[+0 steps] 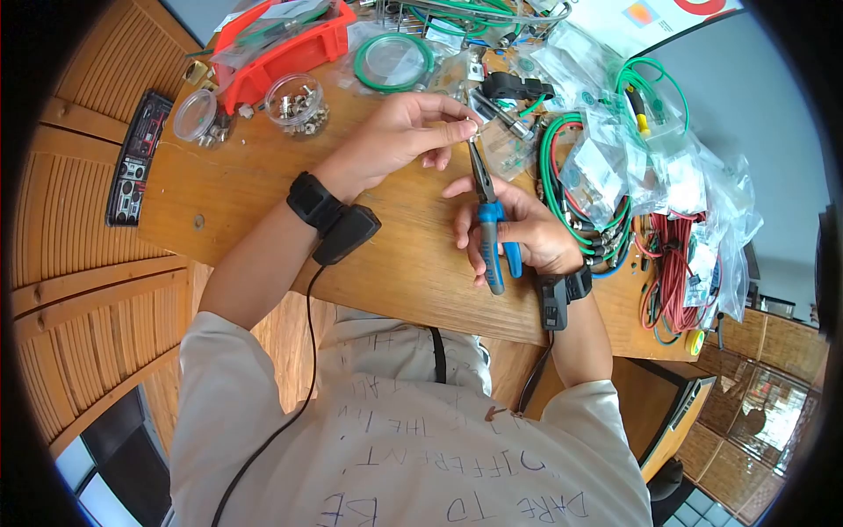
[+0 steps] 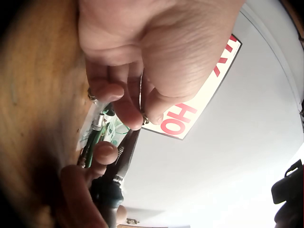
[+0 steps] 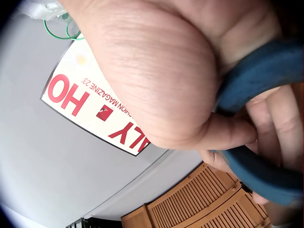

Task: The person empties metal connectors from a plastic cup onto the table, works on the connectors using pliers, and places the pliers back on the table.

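Observation:
My left hand [image 1: 406, 133] pinches a small metal piece [image 2: 145, 119], seemingly a connector part, between thumb and fingertip over the table. Fingers cover most of it. Long-nose pliers [image 1: 488, 215] with blue and grey handles are in my right hand [image 1: 534, 230], their nose pointing up toward the left fingertips. The tips of the pliers are right at the pinched piece. In the right wrist view the blue handles [image 3: 256, 175] stand spread, with the thumb and fingers around them.
A red bin [image 1: 285, 54] and a tub of metal connectors [image 1: 299, 105] stand at the back left. Green cables [image 1: 546, 167], plastic bags [image 1: 606, 176] and a red cable bundle [image 1: 674, 272] crowd the right side. A green cable coil [image 1: 358, 68] lies at the back.

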Available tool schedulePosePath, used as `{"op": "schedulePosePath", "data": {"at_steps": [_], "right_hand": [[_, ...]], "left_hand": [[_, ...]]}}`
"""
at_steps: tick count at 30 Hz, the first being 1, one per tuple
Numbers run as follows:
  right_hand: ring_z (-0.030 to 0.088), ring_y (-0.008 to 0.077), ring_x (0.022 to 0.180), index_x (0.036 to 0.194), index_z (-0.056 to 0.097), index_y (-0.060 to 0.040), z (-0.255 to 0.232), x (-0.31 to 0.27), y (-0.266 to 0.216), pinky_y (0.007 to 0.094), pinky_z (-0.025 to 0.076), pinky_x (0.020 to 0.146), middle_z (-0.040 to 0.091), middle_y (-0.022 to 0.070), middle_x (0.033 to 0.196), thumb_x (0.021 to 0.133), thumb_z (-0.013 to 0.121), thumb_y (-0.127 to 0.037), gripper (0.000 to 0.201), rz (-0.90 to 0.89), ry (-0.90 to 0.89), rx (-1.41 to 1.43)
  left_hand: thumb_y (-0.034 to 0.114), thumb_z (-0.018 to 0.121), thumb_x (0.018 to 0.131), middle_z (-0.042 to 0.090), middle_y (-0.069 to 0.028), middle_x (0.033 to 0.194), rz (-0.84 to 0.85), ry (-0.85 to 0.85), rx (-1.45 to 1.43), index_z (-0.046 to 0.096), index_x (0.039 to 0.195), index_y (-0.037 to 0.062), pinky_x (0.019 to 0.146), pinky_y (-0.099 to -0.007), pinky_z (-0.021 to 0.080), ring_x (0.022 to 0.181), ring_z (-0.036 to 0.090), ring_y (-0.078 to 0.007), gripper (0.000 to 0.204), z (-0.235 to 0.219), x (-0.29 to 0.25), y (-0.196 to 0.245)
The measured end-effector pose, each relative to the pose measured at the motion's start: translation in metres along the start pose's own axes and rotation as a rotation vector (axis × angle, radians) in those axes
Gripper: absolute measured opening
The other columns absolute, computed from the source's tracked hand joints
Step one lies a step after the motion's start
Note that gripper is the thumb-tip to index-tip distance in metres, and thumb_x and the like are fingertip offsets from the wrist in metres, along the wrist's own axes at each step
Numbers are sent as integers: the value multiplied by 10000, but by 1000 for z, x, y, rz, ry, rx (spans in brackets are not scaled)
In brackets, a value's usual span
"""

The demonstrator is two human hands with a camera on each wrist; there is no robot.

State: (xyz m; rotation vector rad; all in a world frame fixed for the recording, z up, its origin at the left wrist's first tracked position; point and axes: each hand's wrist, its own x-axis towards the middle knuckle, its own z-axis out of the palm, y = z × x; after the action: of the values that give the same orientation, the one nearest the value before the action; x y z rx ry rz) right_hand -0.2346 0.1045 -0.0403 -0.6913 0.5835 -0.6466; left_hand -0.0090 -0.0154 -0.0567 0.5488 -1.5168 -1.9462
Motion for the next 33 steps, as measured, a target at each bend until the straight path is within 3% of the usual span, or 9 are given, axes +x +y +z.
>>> {"op": "schedulePosePath", "data": {"at_steps": [8,17,19,22,27,29,31,33], "right_hand": [[692,239,770,1546,393,1,1,-1,0,429,668,651,657,192,1091,896,711,-70,727,14,-12,9],[699,261,808,1531,400,19,-3,3,5,444,642,702,674,212,1094,808,701,-67,788,-48,-64,3],[703,270,743,1530,362,40,-3,5,7,446,644,637,678,204,1049,841,822,-153,851,-64,-43,20],[696,264,747,1526,370,36,0,3,5,449,644,636,680,196,1041,839,825,-151,844,-59,-10,32],[694,261,761,1525,376,28,-1,3,5,458,648,651,681,188,1043,837,817,-134,833,-54,-1,23],[696,260,773,1525,378,24,-2,3,6,463,650,660,681,186,1044,836,812,-124,828,-56,-3,39],[702,247,833,1507,430,15,-2,3,6,472,641,738,677,191,1078,849,694,-45,711,-71,-25,19],[703,247,836,1506,431,12,0,2,5,474,641,742,678,190,1078,854,694,-46,706,-66,-23,14]], "left_hand": [[219,714,1040,745,-26,1022,-1,-15,-27,711,1227,-7,628,-239,492,714,635,-77,293,-2,1,-3],[192,745,1015,766,-45,987,-10,-14,-52,715,1237,-15,626,-234,498,694,635,-79,305,0,1,-1],[188,756,1007,767,-48,978,-10,-2,-45,718,1234,-14,620,-234,498,685,633,-79,306,1,1,-1],[182,769,996,768,-52,960,-2,29,-21,722,1236,-12,608,-233,498,670,631,-80,312,-1,3,-6],[178,774,993,765,-46,942,22,61,-22,736,1228,-5,595,-230,493,667,628,-75,300,-1,3,-8],[161,738,1014,763,-42,1015,41,89,26,721,1279,10,592,-223,477,660,590,-62,305,-4,4,-11],[166,726,1024,766,-42,1014,21,112,-6,722,1292,15,593,-222,475,657,575,-57,308,-2,4,-6],[172,713,1034,768,-42,1014,1,135,-38,724,1304,19,595,-221,474,655,560,-53,311,-1,2,-1]]}}
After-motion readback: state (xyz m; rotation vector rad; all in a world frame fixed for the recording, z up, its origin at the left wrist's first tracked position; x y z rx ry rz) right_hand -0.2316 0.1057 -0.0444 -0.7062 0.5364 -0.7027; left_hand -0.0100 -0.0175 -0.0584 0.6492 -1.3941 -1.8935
